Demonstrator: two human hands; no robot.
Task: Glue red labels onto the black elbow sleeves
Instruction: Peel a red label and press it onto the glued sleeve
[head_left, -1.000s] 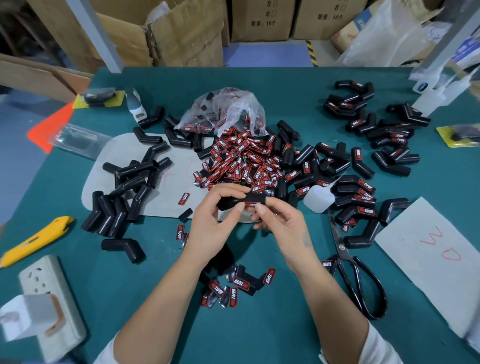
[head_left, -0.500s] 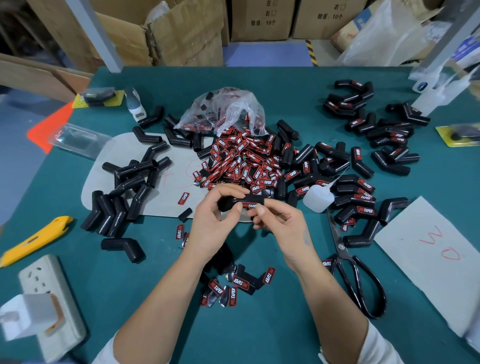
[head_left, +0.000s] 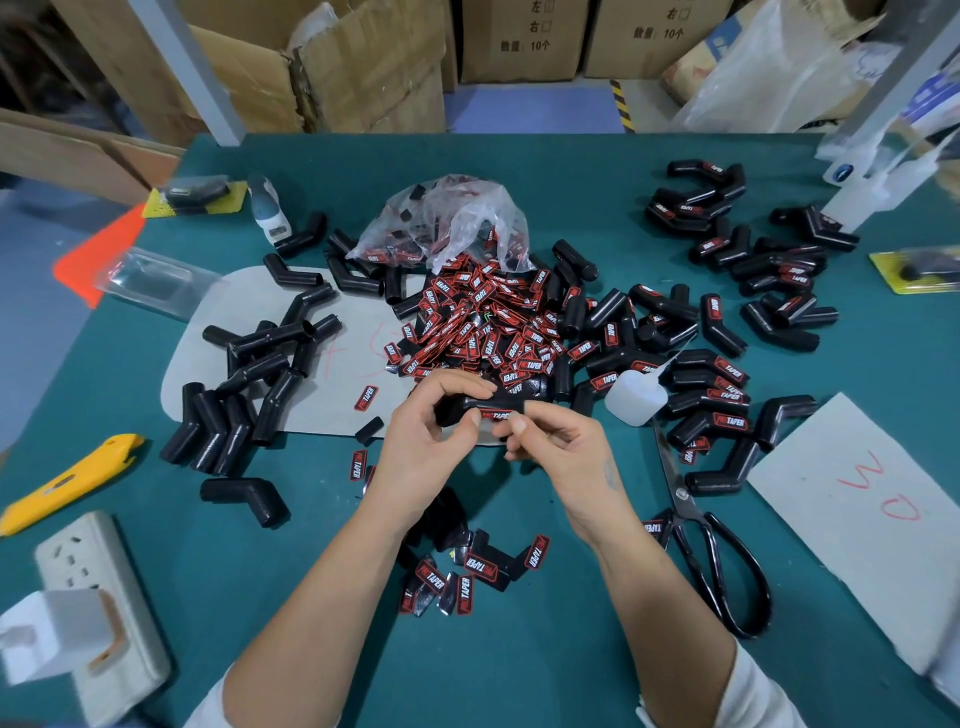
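Note:
My left hand (head_left: 423, 447) grips a black elbow sleeve (head_left: 485, 404) above the green table, thumb and fingers curled round its left end. A red label (head_left: 496, 416) lies on the sleeve's near face. My right hand (head_left: 558, 447) holds the sleeve's right end, its fingertips pinching at the label's edge. Behind my hands lies a heap of loose red labels (head_left: 478, 322) spilling from a clear bag (head_left: 449, 221). Plain sleeves (head_left: 249, 374) lie to the left; labelled sleeves (head_left: 717, 384) lie to the right. A white glue bottle (head_left: 636, 397) stands right of my hands.
Black scissors (head_left: 717, 551) lie at the right, a yellow utility knife (head_left: 67, 480) and a power strip (head_left: 98, 597) at the left. Several loose labels (head_left: 467, 571) lie between my forearms. A grey card (head_left: 862, 519) sits at the right edge. Cardboard boxes (head_left: 363, 67) stand beyond the table.
My hands have turned the sleeve slightly, so the red label now shows on its near face. My right fingertips shifted along it. Nothing else on the table moved.

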